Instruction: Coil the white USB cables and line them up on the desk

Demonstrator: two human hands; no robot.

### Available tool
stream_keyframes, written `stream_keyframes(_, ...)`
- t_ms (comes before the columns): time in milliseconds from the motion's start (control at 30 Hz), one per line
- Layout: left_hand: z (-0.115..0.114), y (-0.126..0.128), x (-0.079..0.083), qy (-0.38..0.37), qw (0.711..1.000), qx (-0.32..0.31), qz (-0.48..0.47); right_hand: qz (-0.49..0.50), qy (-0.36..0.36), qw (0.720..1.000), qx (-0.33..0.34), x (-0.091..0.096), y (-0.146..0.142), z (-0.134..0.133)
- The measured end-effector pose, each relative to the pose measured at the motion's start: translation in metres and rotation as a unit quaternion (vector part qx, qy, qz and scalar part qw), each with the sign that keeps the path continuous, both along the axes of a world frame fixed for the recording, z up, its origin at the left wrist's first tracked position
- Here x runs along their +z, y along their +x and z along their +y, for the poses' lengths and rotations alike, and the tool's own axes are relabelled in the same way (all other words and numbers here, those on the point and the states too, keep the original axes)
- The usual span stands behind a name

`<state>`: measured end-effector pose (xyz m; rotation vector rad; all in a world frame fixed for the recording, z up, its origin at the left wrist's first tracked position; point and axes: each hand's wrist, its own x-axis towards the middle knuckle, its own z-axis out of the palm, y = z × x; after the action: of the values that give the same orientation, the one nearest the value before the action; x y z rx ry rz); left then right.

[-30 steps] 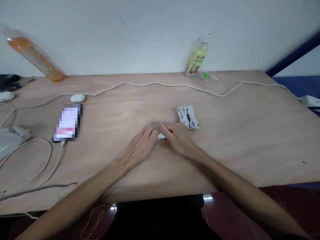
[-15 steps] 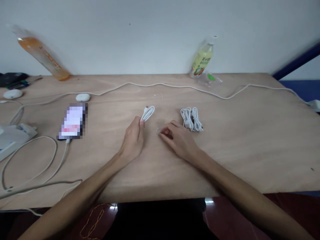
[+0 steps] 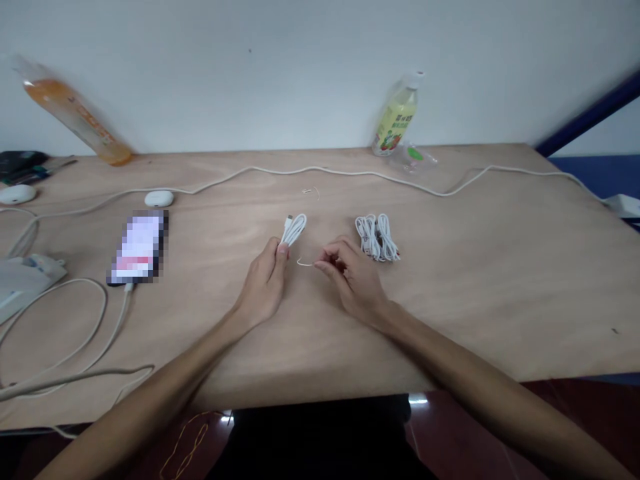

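My left hand [image 3: 263, 283] rests on the wooden table [image 3: 480, 280] and grips the near end of a folded white cable [image 3: 293, 229], whose plug end points away from me. Just to its right my right hand [image 3: 350, 277] pinches a thin wire twist tie [image 3: 303, 263] between thumb and fingertips, the tie sticking out to the left. A second bundled white cable [image 3: 376, 236] lies on the table right behind my right hand, untouched.
A phone [image 3: 138, 245] on a charging lead lies at the left, with a white earbud case [image 3: 159, 198] behind it. A long white cord [image 3: 345, 173] runs across the back. An orange bottle [image 3: 75, 113] and a yellow bottle [image 3: 395, 115] stand by the wall.
My hands have come apart: the left carried the folded cable forward and left, and the right now holds the twist tie out beside it.
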<state>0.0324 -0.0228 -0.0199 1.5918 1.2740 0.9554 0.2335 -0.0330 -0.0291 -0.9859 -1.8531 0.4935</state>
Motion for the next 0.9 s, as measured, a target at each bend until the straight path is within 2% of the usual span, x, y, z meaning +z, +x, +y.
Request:
stream_keyframes(133,-0.007,0.005,0.006,0.071,0.993,-0.040,0.087,0.105,-0.005,0.994,-0.027,0.005,-0.010,-0.011)
stream_keyframes(267,-0.014,0.009,0.001,0.129,0.979,-0.087,0.133,0.145,-0.051,0.986,-0.064,0.003,-0.021,-0.016)
stream_keyframes(400,-0.016,0.010,-0.003,0.133,0.976,-0.099,0.145,0.138,-0.068,0.983,-0.100,0.002,-0.025,-0.018)
stream_keyframes(533,-0.015,0.011,-0.001,0.113,0.984,-0.088,0.107,0.124,-0.051,0.985,-0.112,0.002,-0.025,-0.019)
stream_keyframes(667,-0.017,0.014,0.005,0.054,0.996,-0.063,0.045,0.110,-0.051,0.986,-0.118,-0.002,-0.026,-0.019)
stream_keyframes(767,-0.019,0.017,0.008,-0.040,0.995,-0.056,-0.074,0.100,-0.053,0.986,-0.120,-0.004,-0.027,-0.018)
stream_keyframes(833,-0.018,0.020,0.007,-0.117,0.975,-0.063,-0.180,0.097,-0.051,0.988,-0.112,-0.004,-0.027,-0.018)
stream_keyframes(900,-0.016,0.022,0.007,-0.183,0.942,-0.074,-0.271,0.098,-0.044,0.989,-0.102,-0.004,-0.027,-0.017)
